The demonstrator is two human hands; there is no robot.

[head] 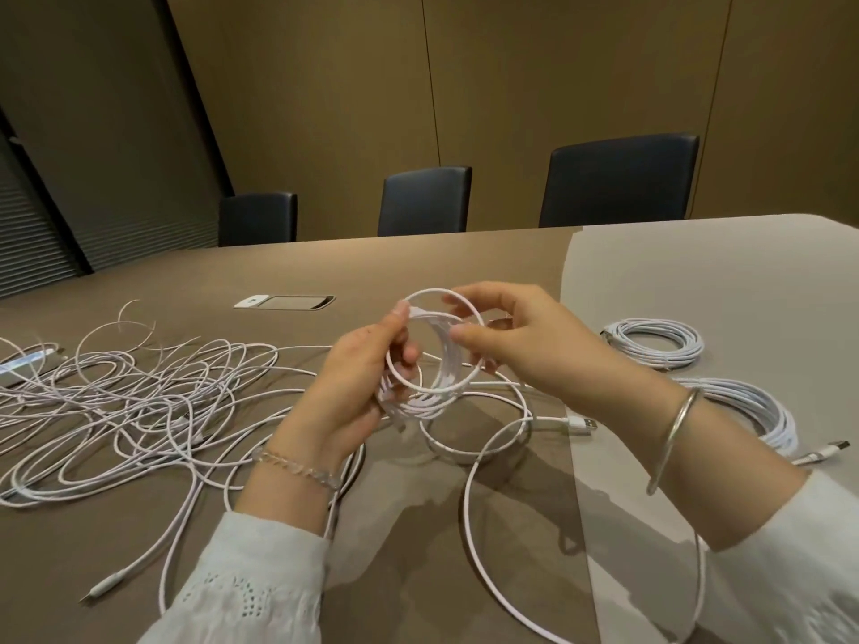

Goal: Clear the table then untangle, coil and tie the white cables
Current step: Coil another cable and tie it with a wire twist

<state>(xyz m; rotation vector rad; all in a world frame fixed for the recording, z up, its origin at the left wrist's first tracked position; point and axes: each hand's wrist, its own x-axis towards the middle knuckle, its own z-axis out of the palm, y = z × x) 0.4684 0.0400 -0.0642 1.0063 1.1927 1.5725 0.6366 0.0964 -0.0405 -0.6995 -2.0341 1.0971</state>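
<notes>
Tangled cable (pixel 139 402) sprawls over the table (pixel 325 267) to the left of the coil (pixel 430 360) I hold up in front of me. My left hand (pixel 358 388) grips the coil's lower left side, fingers curled through the loops, thumb on the top strand. My right hand (pixel 516 334) pinches the coil's right side between thumb and fingertips. From the coil a loose strand (pixel 469 518) drops to the tabletop and loops toward me. Right of the coil, two finished bundles lie well apart from my hands: the far bundle (pixel 653 341) and the near bundle (pixel 753 411).
</notes>
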